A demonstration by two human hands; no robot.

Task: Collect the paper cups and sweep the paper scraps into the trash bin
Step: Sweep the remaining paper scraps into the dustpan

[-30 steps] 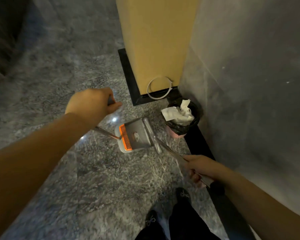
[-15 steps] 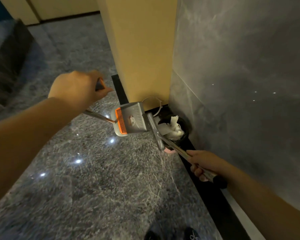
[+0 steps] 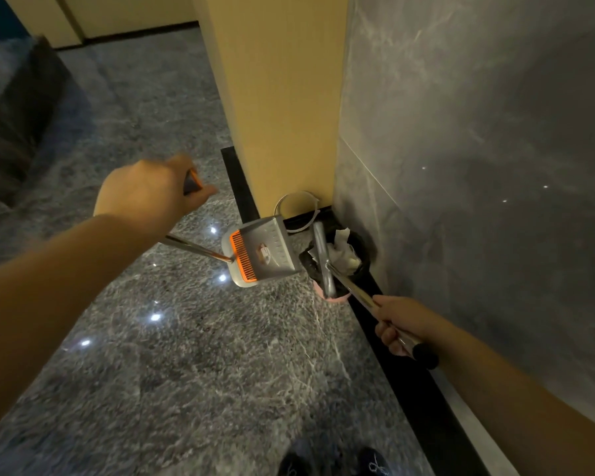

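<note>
Head view: left hand [image 3: 145, 194] grips the dustpan [image 3: 260, 252] handle. Right hand [image 3: 401, 324] grips the broom [image 3: 323, 261] pole over the trash bin [image 3: 363, 245], in the floor's corner.

The scene was dim and warm-toned, with small white glints of overhead lights mirrored in the polished floor [image 3: 186, 355] and on the grey wall [image 3: 478, 166]. The left hand [image 3: 145, 194] was smeared by motion blur. Wide-angle distortion bent the pillar [image 3: 282, 97] and stretched both forearms toward the frame edges.

Dustpan [image 3: 260, 250] sticker, seemingly unreadable.
</note>
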